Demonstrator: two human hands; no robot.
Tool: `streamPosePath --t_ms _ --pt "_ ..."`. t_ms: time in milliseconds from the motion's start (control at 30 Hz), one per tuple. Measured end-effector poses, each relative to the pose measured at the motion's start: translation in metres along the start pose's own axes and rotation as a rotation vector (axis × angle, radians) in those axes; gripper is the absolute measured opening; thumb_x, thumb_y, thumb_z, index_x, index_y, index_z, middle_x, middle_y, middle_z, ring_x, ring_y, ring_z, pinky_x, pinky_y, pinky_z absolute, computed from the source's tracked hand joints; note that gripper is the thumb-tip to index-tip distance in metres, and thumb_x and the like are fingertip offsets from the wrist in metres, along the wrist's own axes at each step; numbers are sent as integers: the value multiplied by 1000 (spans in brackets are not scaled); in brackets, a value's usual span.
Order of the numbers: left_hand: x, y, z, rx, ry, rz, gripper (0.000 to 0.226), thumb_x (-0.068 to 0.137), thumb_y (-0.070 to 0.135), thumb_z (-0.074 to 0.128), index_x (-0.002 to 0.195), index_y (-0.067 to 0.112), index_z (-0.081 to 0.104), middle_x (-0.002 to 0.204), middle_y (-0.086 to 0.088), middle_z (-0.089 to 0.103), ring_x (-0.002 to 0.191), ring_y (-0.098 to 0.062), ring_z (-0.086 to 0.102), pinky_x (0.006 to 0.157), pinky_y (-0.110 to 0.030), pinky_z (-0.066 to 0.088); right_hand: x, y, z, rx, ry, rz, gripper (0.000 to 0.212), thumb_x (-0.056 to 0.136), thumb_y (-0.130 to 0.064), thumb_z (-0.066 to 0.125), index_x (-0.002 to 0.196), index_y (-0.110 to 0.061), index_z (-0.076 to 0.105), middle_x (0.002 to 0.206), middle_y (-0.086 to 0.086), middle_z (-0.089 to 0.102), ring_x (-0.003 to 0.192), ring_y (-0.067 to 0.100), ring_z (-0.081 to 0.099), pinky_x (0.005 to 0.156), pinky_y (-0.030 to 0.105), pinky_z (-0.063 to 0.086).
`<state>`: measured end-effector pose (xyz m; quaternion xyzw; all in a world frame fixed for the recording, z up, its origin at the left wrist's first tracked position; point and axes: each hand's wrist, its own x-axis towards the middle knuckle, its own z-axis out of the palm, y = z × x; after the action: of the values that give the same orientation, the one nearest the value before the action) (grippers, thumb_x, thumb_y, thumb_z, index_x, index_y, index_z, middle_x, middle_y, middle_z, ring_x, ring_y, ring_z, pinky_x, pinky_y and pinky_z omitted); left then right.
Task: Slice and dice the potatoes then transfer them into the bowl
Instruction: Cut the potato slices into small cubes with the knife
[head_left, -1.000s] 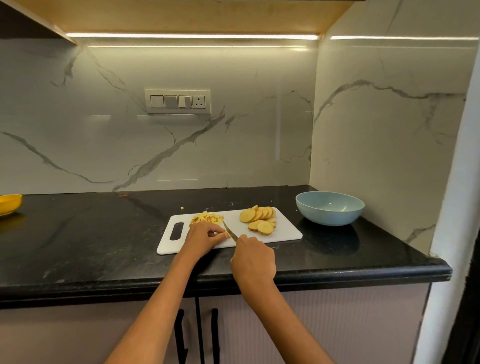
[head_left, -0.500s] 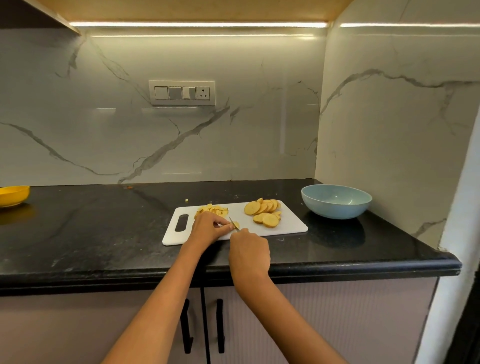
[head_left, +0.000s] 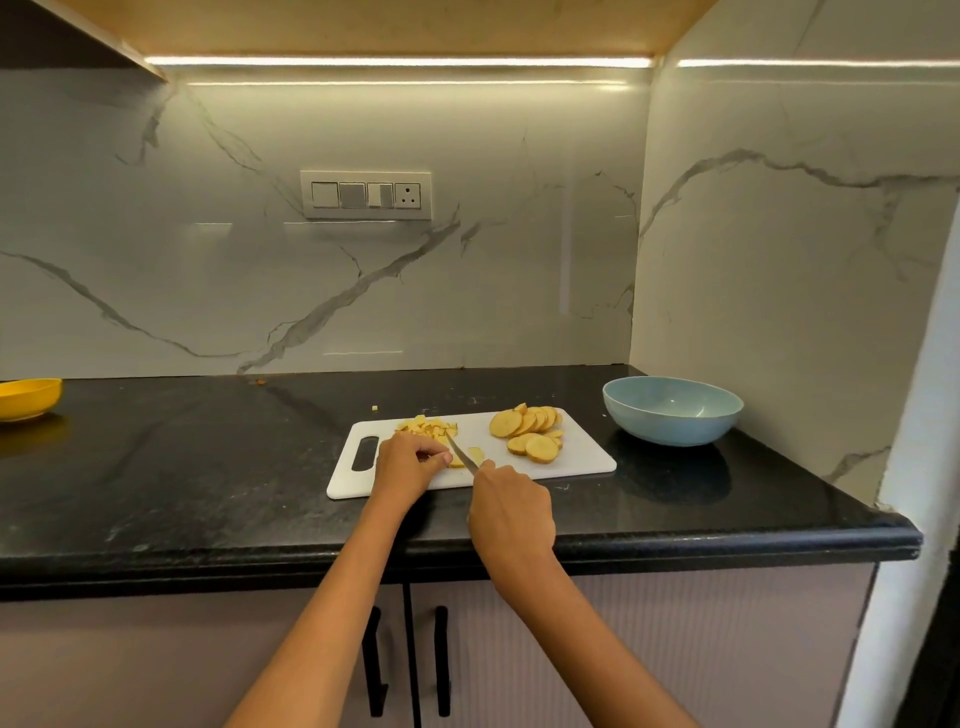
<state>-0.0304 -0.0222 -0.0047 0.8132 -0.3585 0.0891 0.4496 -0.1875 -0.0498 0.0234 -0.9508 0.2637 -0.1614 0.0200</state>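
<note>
Head view, looking down past both forearms: the right hand (head_left: 511, 506) has its grip clenched round the handle of a knife (head_left: 462, 454), whose blade slants up and left onto the white cutting board (head_left: 582, 457). The left hand (head_left: 408, 462) rests on the board with fingers curled, its grip pinning a small potato piece (head_left: 457, 461) just beside the blade; whether the fingers pinch it or only press it cannot be told. One more cut piece (head_left: 476, 454) lies right of the blade.

Behind the left hand, at the board's far edge, sits a heap of diced potato (head_left: 428, 426). Toward the board's right end lie the potato slices (head_left: 527, 431), round and overlapping in two short rows. A tiny bit of potato (head_left: 374, 409) lies on the worktop beyond the board.

Right of the board, apart from it, stands a pale blue bowl (head_left: 672, 410); nothing shows inside it. A yellow bowl (head_left: 28, 397) sits at the far left edge, cut off by the frame, its contents not visible.

No writing can be read anywhere.

The worktop (head_left: 208, 467) is glossy black stone with a rounded front edge. Below it are cupboard doors with black handles (head_left: 441, 660). White marble-look walls with grey veins meet in the corner behind; a switch panel (head_left: 366, 195) with a socket is set in the back wall, and a light strip (head_left: 395, 61) glows under the overhead cabinet.
</note>
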Motion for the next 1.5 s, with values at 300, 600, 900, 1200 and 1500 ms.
streamPosePath --t_ms 300,600,900,1200,1500 --pt "1 2 -1 26 -54 7 14 83 13 67 94 7 74 94 -9 72 71 -6 53 64 -14 41 5 -1 3 -42 12 -22 26 99 -11 40 122 -5 50 116 10 58 101 22 60 77 27 44" --pt "-1 5 1 58 -37 5 16 82 13 68 94 4 73 95 -12 72 81 -16 58 69 -23 41 10 -8 13 -106 70 -59 27 99 -7 39 123 -4 51 114 10 59 100 21 61 72 26 41" --pt "-4 6 0 64 -17 5 16 83 14 67 94 5 74 94 -11 72 84 -18 60 69 -24 40 20 -6 14 -105 78 -58 28 99 -7 38 124 -5 51 117 10 58 101 22 60 74 27 43" --pt "-2 0 -4 -50 127 -85 20 88 12 61 102 1 70 106 -13 69 103 -24 59 81 -20 36 27 9 23 173 110 76 26 98 -12 43 124 -7 47 115 11 60 102 24 60 78 30 47" --pt "2 1 0 74 -16 48 12 81 12 69 91 8 73 95 -5 70 82 -7 54 74 -17 36 49 31 28 306 318 74 46 103 -22 31 148 -17 22 98 6 66 82 15 63 67 25 47"
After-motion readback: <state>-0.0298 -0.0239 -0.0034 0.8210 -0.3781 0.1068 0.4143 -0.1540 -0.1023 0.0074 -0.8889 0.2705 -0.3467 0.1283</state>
